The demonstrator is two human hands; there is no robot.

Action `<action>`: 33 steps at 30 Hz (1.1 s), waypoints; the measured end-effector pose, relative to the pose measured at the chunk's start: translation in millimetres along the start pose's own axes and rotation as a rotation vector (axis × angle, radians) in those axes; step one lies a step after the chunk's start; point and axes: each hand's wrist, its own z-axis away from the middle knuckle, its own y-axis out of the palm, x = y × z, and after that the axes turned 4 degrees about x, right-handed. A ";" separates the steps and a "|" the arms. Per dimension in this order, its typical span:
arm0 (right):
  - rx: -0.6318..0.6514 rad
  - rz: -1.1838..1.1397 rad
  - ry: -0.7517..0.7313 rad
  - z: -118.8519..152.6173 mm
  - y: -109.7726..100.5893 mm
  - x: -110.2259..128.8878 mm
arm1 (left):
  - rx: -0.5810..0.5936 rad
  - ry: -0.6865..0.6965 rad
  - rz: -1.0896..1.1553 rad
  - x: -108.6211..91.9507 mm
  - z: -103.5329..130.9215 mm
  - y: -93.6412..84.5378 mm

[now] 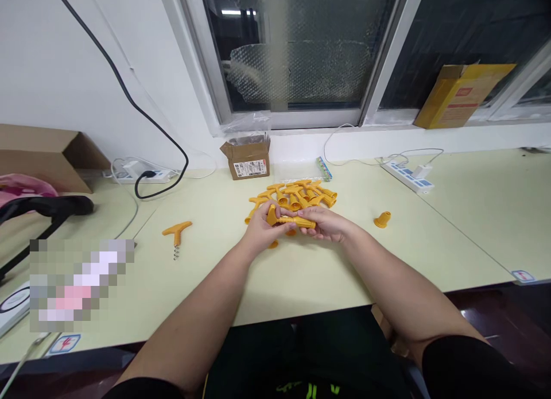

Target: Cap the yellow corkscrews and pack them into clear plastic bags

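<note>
Head view, counts first: two bare hands, one held corkscrew (297, 221) between them, above the worktop (344, 278) in front of the pile; one loose corkscrew (177, 232) well off to the left, T-handle away from the person, metal spiral bare and pointing back toward the person; one lone yellow cap (382, 219) well off to the right; two power strips, left one (148, 176) and right one (407, 176); three cardboard boxes: small box (249, 159) behind the pile, large box (38, 149) at left, yellow box (465, 97) on the window ledge; one clear bag (297, 170) by the small box; pile of yellow corkscrews (295, 201) overlaps, at least six T-handles, exact number can't be made out

Fingers: left hand (263, 227) has its fingers closed round the T-handle end, thumb along the body; right hand (327, 223) grasps the other end, fingers curled underneath, thumb on top; neither is released, both touch the same piece

Hidden or unclear: held corkscrew's spiral not visible; pile's near side partly covered by the hands, a couple of yellow bits show below them; pixelated patch (81, 287) masks something at lower left; pink item (26, 189), black object (51, 206) and large box cut off by the left edge
</note>
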 end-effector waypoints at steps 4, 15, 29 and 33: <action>-0.027 0.021 0.000 2.8 3.0 1.4 | -0.010 0.009 0.014 0.4 -1.9 1.2; -0.208 0.197 -0.256 -7.1 8.4 -6.8 | -0.188 -0.092 0.133 10.3 -9.8 -6.8; -0.052 0.056 -0.290 -1.6 8.2 -3.6 | -0.204 0.000 -0.020 3.7 -7.8 -8.2; -0.024 0.201 -0.400 -5.3 10.3 -10.6 | -0.043 -0.048 -0.009 8.8 -6.4 -6.3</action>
